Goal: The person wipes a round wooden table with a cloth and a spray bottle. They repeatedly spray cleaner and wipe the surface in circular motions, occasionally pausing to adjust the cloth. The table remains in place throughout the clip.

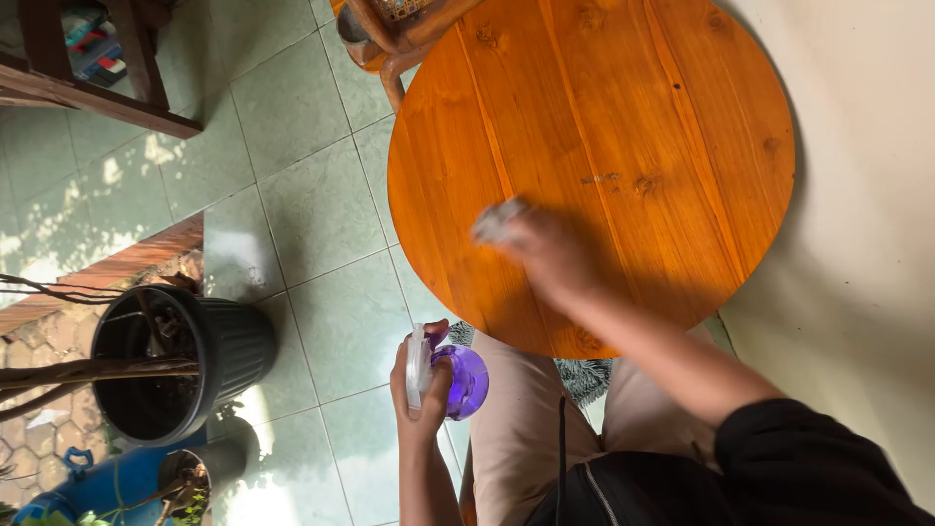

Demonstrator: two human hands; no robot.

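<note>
Wooden round table (623,107), green tiled floor (312,214), black plant pot (229,351)

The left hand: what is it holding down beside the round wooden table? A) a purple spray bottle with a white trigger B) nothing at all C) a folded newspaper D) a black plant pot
A: the left hand grips a purple spray bottle by its white trigger head, off the table's edge, while the right hand presses a pale cloth on the tabletop.
</note>
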